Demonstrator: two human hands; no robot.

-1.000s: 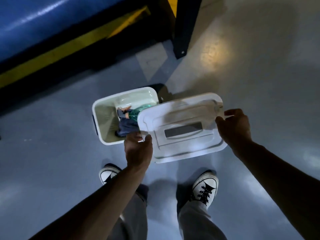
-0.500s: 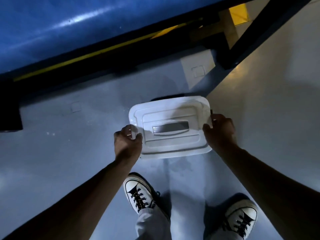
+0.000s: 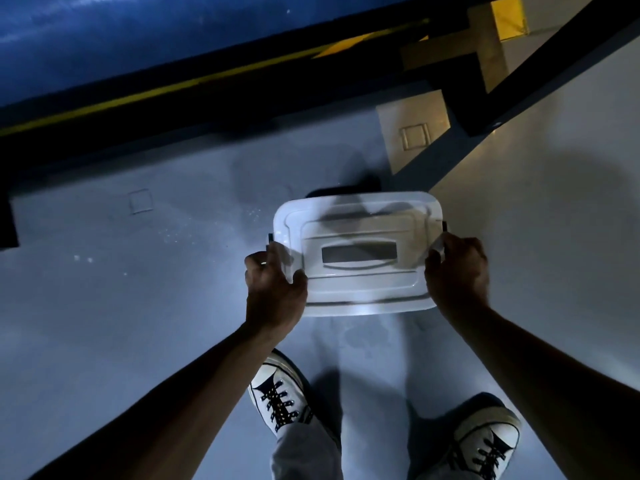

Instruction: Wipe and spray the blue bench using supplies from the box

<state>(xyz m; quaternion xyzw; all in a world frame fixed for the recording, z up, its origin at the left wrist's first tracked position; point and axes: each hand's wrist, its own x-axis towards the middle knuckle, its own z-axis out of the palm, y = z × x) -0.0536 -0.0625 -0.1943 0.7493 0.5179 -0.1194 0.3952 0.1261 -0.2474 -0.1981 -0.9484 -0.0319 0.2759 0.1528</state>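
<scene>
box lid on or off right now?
On. The white lid covers the box fully, no contents visible; left hand and right hand grip its ends.

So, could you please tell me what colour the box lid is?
White, with a dark slot in the middle of the lid; the head view shows it.

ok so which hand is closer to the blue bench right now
Left. The left hand grips the white lid's left end, on the side toward the blue bench at upper left. The right hand grips the lid's right end, farther from the bench.
</scene>
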